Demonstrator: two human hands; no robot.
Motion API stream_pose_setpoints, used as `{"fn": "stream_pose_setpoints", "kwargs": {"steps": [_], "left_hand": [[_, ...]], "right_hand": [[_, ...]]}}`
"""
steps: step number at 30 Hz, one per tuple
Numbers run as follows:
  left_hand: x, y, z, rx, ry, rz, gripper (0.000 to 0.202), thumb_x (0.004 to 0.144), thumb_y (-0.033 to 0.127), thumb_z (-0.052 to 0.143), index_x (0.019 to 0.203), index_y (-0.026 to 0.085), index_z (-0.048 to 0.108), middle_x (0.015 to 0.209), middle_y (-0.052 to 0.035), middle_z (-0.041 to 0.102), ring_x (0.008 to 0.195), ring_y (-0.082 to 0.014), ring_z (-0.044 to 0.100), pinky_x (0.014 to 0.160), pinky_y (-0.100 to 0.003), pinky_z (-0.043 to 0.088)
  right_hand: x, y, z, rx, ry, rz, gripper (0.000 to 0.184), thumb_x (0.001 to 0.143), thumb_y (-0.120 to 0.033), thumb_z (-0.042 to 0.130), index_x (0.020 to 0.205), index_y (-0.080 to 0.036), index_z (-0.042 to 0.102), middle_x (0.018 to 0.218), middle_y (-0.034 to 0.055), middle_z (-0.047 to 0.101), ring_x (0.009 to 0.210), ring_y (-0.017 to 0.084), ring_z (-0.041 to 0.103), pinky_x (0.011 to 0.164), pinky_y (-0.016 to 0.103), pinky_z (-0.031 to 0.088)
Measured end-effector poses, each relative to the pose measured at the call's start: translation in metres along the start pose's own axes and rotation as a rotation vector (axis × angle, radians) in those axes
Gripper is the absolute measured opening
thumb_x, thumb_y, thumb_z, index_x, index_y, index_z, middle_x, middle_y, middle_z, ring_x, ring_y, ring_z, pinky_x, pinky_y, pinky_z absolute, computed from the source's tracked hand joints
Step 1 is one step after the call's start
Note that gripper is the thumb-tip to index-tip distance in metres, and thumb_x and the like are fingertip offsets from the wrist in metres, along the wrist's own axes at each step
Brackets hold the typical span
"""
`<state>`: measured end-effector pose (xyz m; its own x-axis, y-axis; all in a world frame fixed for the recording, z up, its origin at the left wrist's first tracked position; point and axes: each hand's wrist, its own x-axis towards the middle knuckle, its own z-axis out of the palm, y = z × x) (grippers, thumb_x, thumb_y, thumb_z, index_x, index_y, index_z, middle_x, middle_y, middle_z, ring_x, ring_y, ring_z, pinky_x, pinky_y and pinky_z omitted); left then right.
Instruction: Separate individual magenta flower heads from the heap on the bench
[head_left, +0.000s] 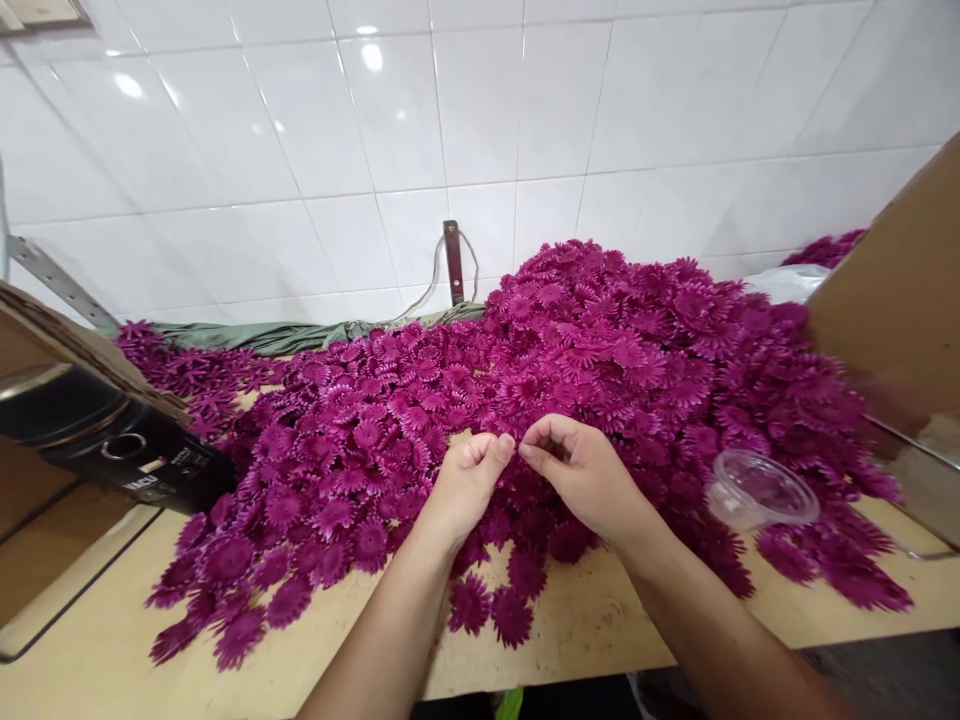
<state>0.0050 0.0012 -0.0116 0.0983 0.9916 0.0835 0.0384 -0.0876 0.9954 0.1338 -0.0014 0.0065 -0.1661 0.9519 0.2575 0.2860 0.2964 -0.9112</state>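
My left hand is closed, its thumb pressed against the curled fingers. Close beside it, my right hand pinches thumb and forefinger together, the tips nearly meeting my left thumb. Whatever lies between the fingertips is too small or hidden to make out. Both hands are held over a wide heap of magenta artificial flower heads with fringed petals. A few loose magenta flower heads lie on the pale wooden table just below my wrists.
A black vacuum bottle leans at the left by a cardboard box. To the right, a clear plastic cup rests among the flowers, near another cardboard panel. A white tiled wall and a metal bracket stand behind.
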Motion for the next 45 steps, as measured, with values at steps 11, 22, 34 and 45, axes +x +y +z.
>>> {"fn": "stream_pose_setpoints", "kwargs": {"steps": [11,22,34,45], "left_hand": [[-0.005,0.000,-0.009,0.136,0.120,0.069,0.028,0.067,0.044,0.062,0.072,0.018,0.057,0.070,-0.0002,0.055,0.065,-0.0128,0.049,0.063,-0.025,0.039],[-0.002,0.007,0.008,0.085,0.123,0.136,0.027,0.073,0.035,0.054,0.054,0.018,0.045,0.052,0.0059,0.038,0.052,-0.0087,0.036,0.054,-0.022,0.032],[-0.002,0.002,0.012,-0.120,0.037,0.002,0.054,0.060,0.067,0.056,0.050,0.018,0.033,0.049,0.0076,0.026,0.048,-0.0061,0.022,0.046,-0.021,0.020],[-0.011,0.000,-0.003,0.117,0.153,0.081,0.038,0.069,0.049,0.059,0.053,0.019,0.042,0.054,0.0044,0.039,0.056,-0.0107,0.040,0.058,-0.024,0.035]], "right_hand": [[0.021,0.006,-0.040,0.139,0.421,0.028,0.010,0.065,-0.027,0.055,0.065,-0.019,0.049,0.054,-0.0041,0.048,0.048,0.009,0.043,0.048,0.024,0.035],[-0.005,0.001,-0.005,0.161,0.158,0.037,0.022,0.078,-0.040,0.048,0.073,-0.019,0.051,0.062,-0.0023,0.048,0.055,0.011,0.045,0.055,0.025,0.041],[-0.007,0.005,0.001,0.268,-0.022,0.039,0.013,0.071,-0.031,0.060,0.072,-0.018,0.057,0.064,-0.0023,0.055,0.061,0.011,0.051,0.060,0.025,0.043],[0.019,0.010,-0.042,0.397,0.535,0.113,0.028,0.057,-0.037,0.067,0.070,-0.020,0.049,0.055,-0.0060,0.053,0.050,0.010,0.054,0.054,0.025,0.044]]}}
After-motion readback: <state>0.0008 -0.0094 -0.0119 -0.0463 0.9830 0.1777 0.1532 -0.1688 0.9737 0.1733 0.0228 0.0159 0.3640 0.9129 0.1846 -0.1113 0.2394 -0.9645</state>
